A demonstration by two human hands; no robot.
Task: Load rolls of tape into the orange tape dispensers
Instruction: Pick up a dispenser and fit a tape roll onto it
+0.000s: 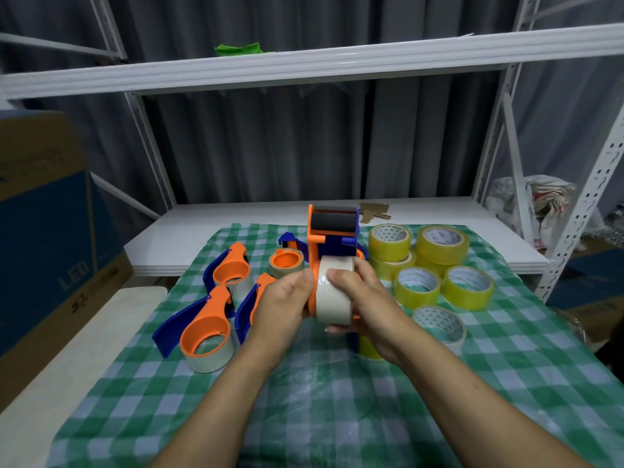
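Observation:
Above the green checked cloth [337, 400] I hold an orange and blue tape dispenser [332, 231] upright, its grey roller at the top. A pale roll of tape [336, 292] sits on its orange hub. My left hand [283, 298] grips the dispenser's left side, thumb against the roll's edge. My right hand [368, 298] wraps round the roll from the right, thumb on its face. Several loaded orange dispensers [206, 329] lie flat to the left. Several yellow tape rolls [442, 241] stand to the right.
A blue and brown cardboard box [50, 231] stands at the left. A white shelf board [439, 211] lies behind the cloth, with white rack posts [584, 211] at the right. A clear roll [439, 322] lies close to my right wrist.

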